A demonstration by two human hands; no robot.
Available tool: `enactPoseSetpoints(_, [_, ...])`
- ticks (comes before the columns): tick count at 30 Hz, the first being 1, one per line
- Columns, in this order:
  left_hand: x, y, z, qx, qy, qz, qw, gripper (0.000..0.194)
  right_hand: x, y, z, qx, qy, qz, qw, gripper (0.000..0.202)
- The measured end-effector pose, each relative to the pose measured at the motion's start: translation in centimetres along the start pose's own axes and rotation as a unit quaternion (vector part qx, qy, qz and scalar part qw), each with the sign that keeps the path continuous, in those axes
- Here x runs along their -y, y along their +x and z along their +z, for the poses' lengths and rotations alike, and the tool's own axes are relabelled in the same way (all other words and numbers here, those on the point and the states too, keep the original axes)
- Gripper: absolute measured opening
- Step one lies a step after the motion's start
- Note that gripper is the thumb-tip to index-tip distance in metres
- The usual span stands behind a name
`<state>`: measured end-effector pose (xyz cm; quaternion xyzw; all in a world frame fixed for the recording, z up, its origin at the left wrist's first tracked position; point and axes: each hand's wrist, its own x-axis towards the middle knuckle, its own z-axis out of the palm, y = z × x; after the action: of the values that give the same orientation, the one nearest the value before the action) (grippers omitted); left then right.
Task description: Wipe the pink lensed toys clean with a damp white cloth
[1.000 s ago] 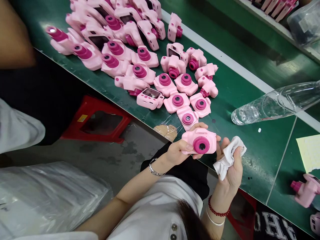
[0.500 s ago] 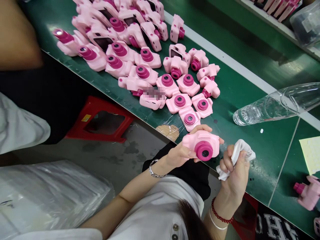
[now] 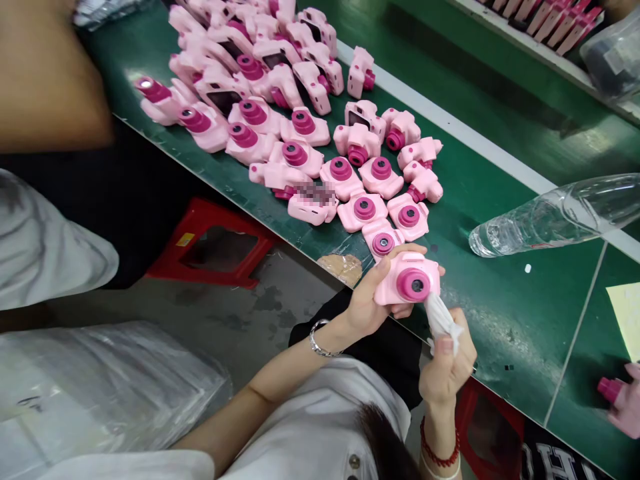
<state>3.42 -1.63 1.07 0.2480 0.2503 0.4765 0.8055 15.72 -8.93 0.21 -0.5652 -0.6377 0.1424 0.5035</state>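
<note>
My left hand (image 3: 367, 307) holds a pink toy camera (image 3: 393, 283) over the front edge of the green table, its magenta lens ring facing up. Pinched in my right hand (image 3: 450, 367) is a white cloth (image 3: 441, 320), whose tip touches the camera beside the lens ring. Just beyond my left hand lies another pink camera (image 3: 371, 230) with its lens up. Many more like it are spread to the upper left, including a camera (image 3: 410, 230) near the held one.
A clear bottle (image 3: 540, 220) lies on the green table (image 3: 500, 300) at right, near yellow paper (image 3: 625, 313). Another person's arm (image 3: 50, 80) shows at upper left. Red stools (image 3: 165, 257) and a plastic-wrapped bundle (image 3: 125, 387) are below the table edge.
My right hand has moved left and brought the cloth against the camera. My left hand has turned the camera slightly. The whole view has shifted a little.
</note>
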Motion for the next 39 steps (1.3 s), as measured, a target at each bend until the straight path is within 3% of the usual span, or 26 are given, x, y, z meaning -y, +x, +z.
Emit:
enactPoseSetpoints(4, [0.4,0.3,0.6,-0.038,0.093,0.062,0.993,0.082,0.8,-1.2,-0.2,-0.114,0.011,0.035,0.993,0.036])
enactPoseSetpoints(6, [0.5,0.1,1.1,-0.043,0.161,0.098,0.981,0.085,2.3,-0.6,-0.3,-0.083,-0.057,0.006,0.995,0.033])
enactPoseSetpoints(9, [0.7,-0.2,1.8,-0.054,0.208,0.116,0.970,0.084,4.6,0.8,-0.4,0.031,-0.194,-0.027,0.980,0.028])
enactPoseSetpoints(11, [0.6,0.0,2.2,-0.071,0.151,0.101,0.981,0.081,5.3,1.2,-0.7,0.059,-0.234,-0.054,0.969,0.029])
enactPoseSetpoints(13, [0.2,0.5,2.6,-0.084,0.055,0.045,0.994,0.077,4.9,0.9,-1.0,0.070,-0.187,-0.072,0.977,0.033])
enactPoseSetpoints(16, [-0.7,1.1,3.1,-0.072,-0.056,-0.079,0.993,0.071,3.0,-0.2,-1.3,-0.022,-0.084,0.019,0.996,0.033])
enactPoseSetpoints(18, [-1.4,1.3,3.5,-0.070,-0.114,-0.136,0.982,0.067,1.9,-0.6,-1.1,-0.133,-0.046,0.109,0.984,0.034])
enactPoseSetpoints(20, [-1.9,1.2,4.0,-0.088,-0.162,-0.167,0.969,0.064,1.3,-0.6,-0.6,-0.214,-0.041,0.134,0.967,0.038])
enactPoseSetpoints(22, [-2.3,0.9,4.5,-0.106,-0.190,-0.187,0.958,0.060,1.4,-0.2,0.2,-0.249,-0.075,0.067,0.963,0.040])
enactPoseSetpoints(23, [-2.4,0.9,4.8,-0.108,-0.198,-0.199,0.954,0.057,1.6,0.1,0.6,-0.236,-0.104,0.020,0.966,0.039])
enactPoseSetpoints(26, [-2.6,0.9,5.1,-0.101,-0.216,-0.238,0.942,0.045,1.7,1.1,1.5,-0.112,-0.192,-0.110,0.969,0.029])
enactPoseSetpoints(28, [-2.7,1.1,5.2,-0.112,-0.226,-0.222,0.942,0.037,1.1,1.8,1.6,-0.066,-0.238,-0.135,0.960,0.025])
enactPoseSetpoints(31, [-2.7,1.2,5.1,-0.142,-0.237,-0.186,0.943,0.033,-0.7,2.8,0.7,-0.109,-0.249,-0.070,0.960,0.030])
enactPoseSetpoints(34, [-2.9,1.0,5.1,-0.142,-0.245,-0.233,0.930,0.043,-2.1,3.2,-0.4,-0.134,-0.144,0.054,0.979,0.034])
enactPoseSetpoints(37, [-3.0,0.5,5.2,-0.119,-0.252,-0.263,0.924,0.048,-2.0,2.6,-0.9,-0.160,-0.022,0.158,0.974,0.036])
enactPoseSetpoints(39, [-3.0,0.4,5.1,-0.103,-0.259,-0.266,0.923,0.048,-1.3,2.1,-0.8,-0.169,0.035,0.188,0.967,0.036])
